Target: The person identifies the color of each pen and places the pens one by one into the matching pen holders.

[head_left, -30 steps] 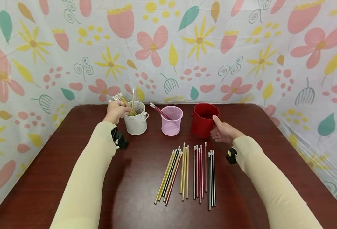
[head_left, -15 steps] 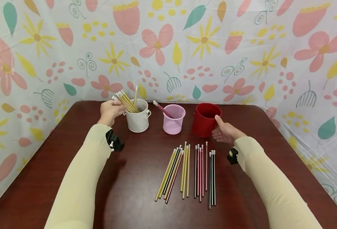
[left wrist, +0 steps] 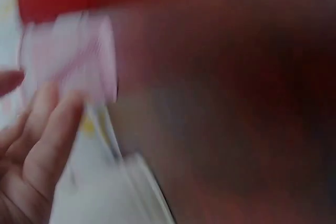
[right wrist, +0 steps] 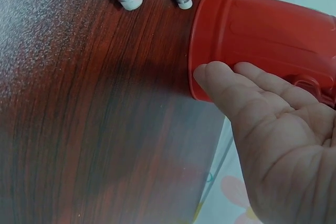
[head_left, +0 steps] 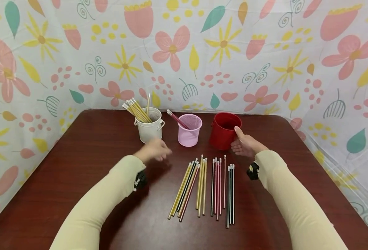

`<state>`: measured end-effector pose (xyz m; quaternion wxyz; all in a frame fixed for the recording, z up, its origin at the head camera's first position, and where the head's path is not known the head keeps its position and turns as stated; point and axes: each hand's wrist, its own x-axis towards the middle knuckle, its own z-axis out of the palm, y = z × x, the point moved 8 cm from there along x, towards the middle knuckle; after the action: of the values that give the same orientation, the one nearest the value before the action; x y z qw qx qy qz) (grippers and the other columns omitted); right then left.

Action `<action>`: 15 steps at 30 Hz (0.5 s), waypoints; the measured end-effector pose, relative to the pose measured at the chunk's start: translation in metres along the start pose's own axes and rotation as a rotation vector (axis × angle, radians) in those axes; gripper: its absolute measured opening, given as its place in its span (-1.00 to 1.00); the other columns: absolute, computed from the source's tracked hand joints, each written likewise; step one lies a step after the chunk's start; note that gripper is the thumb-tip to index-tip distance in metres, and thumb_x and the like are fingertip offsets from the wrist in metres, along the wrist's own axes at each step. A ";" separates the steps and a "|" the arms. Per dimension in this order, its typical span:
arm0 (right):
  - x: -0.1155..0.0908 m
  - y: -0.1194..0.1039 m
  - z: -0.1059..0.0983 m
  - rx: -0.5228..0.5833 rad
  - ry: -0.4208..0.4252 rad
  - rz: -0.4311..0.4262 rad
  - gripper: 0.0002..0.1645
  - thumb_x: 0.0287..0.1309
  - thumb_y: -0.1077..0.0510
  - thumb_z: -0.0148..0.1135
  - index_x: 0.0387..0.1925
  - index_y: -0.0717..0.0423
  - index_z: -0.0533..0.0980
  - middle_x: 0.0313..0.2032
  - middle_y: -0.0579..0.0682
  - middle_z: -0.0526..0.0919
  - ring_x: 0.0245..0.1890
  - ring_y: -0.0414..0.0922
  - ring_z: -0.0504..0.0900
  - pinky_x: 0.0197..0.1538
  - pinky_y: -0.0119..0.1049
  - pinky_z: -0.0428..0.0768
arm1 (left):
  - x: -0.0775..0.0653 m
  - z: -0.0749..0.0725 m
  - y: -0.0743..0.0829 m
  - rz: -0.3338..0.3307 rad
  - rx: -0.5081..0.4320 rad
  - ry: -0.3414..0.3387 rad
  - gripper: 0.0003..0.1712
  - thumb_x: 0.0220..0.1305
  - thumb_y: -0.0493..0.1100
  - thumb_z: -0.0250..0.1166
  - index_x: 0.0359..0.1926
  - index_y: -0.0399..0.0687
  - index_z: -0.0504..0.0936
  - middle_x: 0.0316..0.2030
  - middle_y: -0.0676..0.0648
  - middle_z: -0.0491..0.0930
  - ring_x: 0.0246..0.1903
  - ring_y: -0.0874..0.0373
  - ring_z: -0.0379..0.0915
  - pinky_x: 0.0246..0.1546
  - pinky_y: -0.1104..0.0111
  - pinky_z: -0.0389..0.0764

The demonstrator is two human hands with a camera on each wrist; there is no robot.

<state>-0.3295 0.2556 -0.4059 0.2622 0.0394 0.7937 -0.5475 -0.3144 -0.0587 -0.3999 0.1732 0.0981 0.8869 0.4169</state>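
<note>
My left hand (head_left: 154,150) hovers over the table just in front of the white bucket (head_left: 145,134), holding nothing, its fingers loosely bent. Gold pencils (head_left: 137,110) lean in that bucket, erasers up. My right hand (head_left: 246,143) rests its fairly straight fingers against the side of the red bucket (head_left: 221,137), with the thumb by the rim. In the right wrist view, fingertips touch the red wall (right wrist: 262,30). Between the buckets stands a pink mesh cup (head_left: 188,139) with red pencils (head_left: 178,120) in it. The left wrist view is blurred.
Loose pencils lie in front of the containers: a mixed group (head_left: 184,191), gold ones (head_left: 201,187), mostly red ones (head_left: 217,189) and dark ones (head_left: 230,196). A flower-patterned cloth (head_left: 184,55) hangs behind the dark wooden table (head_left: 87,146).
My left hand has let go of the gold pencils, which now lean in the white bucket, and has moved right and nearer to me. The right hand stays at the red bucket.
</note>
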 end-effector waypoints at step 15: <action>-0.002 0.001 -0.003 -0.003 0.078 -0.006 0.21 0.33 -0.47 -0.60 0.28 0.67 0.06 0.32 0.55 0.15 0.34 0.34 0.21 0.39 0.07 0.23 | 0.010 0.083 0.031 -0.080 0.436 -0.307 -0.71 0.20 -0.19 0.36 -0.59 -0.23 0.57 -0.69 -0.12 0.58 -0.73 0.10 0.48 -0.68 0.37 0.55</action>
<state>-0.3292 0.2593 -0.4046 0.2293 0.0580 0.8042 -0.5453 -0.2902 0.0228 -0.4278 0.2968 0.1602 0.9222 0.1891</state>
